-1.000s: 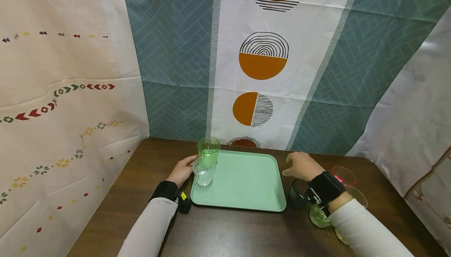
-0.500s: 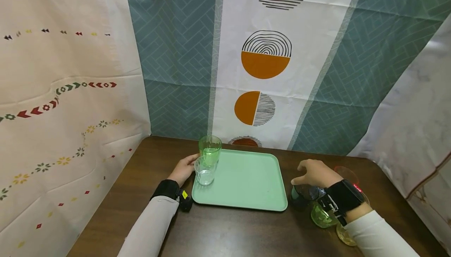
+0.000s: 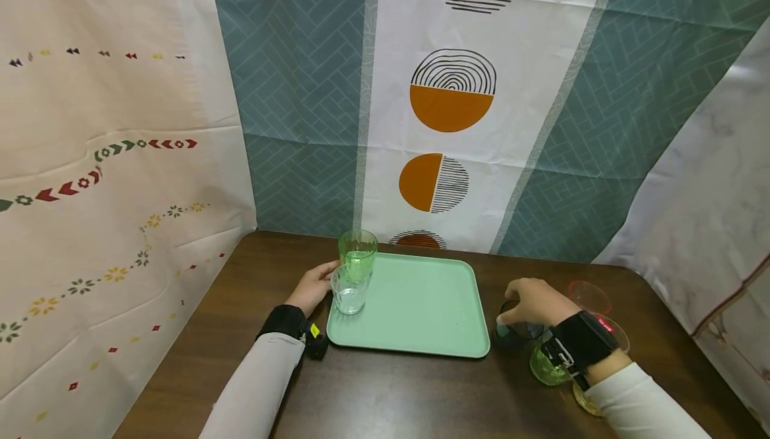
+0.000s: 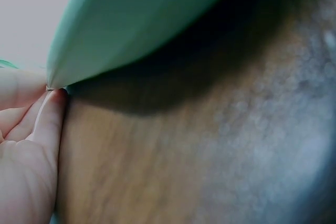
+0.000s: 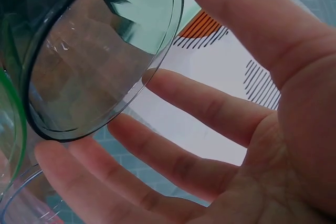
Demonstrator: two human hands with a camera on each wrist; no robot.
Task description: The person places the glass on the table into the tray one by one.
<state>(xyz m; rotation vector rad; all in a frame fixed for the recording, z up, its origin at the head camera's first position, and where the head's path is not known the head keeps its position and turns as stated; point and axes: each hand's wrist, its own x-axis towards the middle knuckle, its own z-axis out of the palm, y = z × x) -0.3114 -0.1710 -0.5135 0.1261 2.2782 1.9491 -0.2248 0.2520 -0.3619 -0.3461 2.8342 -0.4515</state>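
Counter (image 3: 385,399) w/ green tray (image 3: 424,309), edge pinched in fingers of L hand (image 3: 312,288); R hand (image 3: 538,301), fingers wide; tall green glass (image 3: 357,248) beside L fingers; dark glass (image 5: 94,66) btwn R fingers & thumb; clear glass (image 3: 349,295) just R of L fingers.

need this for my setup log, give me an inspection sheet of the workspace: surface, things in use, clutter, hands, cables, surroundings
surface: dark brown table
things in use: green tray with a green glass and a clear glass at its left end; dark glass right of it
clutter: yellow glass and red-rimmed glass, partly hidden by the right arm
left hand: pinches the tray's left edge
right hand: fingers spread around the dark glass's rim, firm grip not visible
cables: nothing seen
surroundings: patterned cloths behind and at both sides
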